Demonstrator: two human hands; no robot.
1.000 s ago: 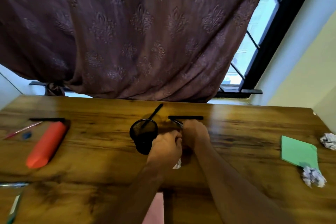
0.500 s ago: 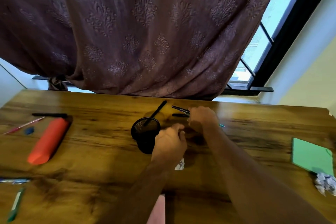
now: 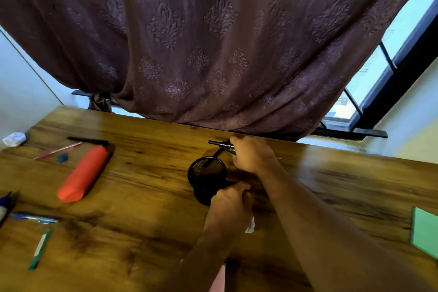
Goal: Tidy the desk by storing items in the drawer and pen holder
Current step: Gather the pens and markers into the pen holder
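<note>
A black mesh pen holder stands mid-desk with one black pen leaning out of its far rim. My right hand is just behind and right of the holder and grips a bundle of black pens that points left above the rim. My left hand is curled against the holder's near right side and steadies it. A small crumpled bit of white paper shows under that hand.
On the wooden desk lie a red pencil case, a black pen, a pink pen, a blue eraser, a blue pen and a green pen. Crumpled paper sits far left, a green notepad far right.
My right hand has lifted the black pens off the desk and carried them up and left, over the holder's far rim. The camera has tilted, and my left hand stays at the holder.
</note>
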